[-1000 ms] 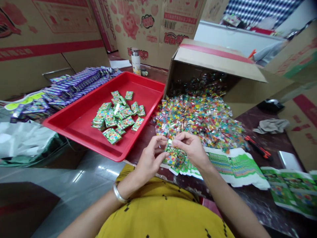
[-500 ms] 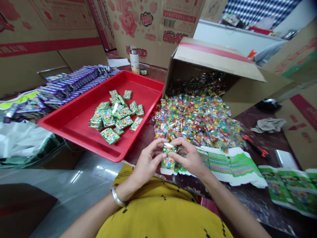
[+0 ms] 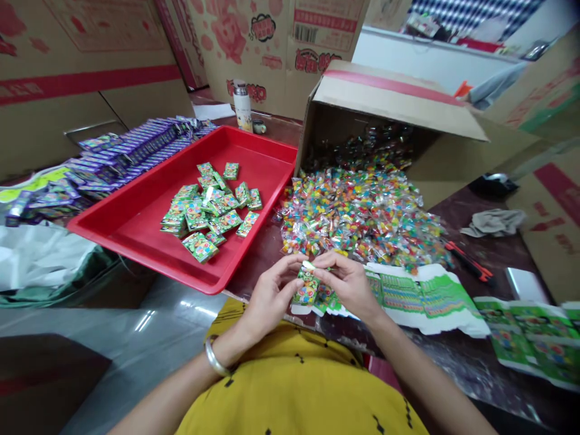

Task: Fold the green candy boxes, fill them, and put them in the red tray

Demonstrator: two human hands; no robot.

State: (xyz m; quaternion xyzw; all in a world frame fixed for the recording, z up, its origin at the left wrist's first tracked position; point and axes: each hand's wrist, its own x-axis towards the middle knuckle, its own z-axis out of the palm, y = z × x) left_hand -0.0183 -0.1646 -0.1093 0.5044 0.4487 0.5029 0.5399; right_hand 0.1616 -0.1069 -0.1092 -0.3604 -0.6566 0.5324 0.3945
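Observation:
Between my two hands is a small green candy box (image 3: pixel 307 289), printed with coloured balls, its white end flap showing at the top. My left hand (image 3: pixel 275 291) grips its left side with thumb and fingers. The fingers of my right hand (image 3: pixel 347 284) pinch near the top flap. Flat green cartons (image 3: pixel 408 296) lie in an overlapping row just right of my right hand. Beyond my hands spreads a heap of clear packets of coloured candy (image 3: pixel 353 211), spilling from a cardboard box (image 3: pixel 394 99) on its side.
A red tray (image 3: pixel 136 232) at the left holds several green boxes (image 3: pixel 199 211). Purple boxes (image 3: pixel 131 151) are stacked behind it. A white flask (image 3: pixel 242 109) stands at the back. To the right lie a red-and-black cutter (image 3: pixel 469 263), a grey cloth (image 3: pixel 493 223) and green sheets (image 3: pixel 534 344).
The top flap of the small box has been bent by my right fingers, which have shifted slightly. My left hand stays on the box. The view has moved a little.

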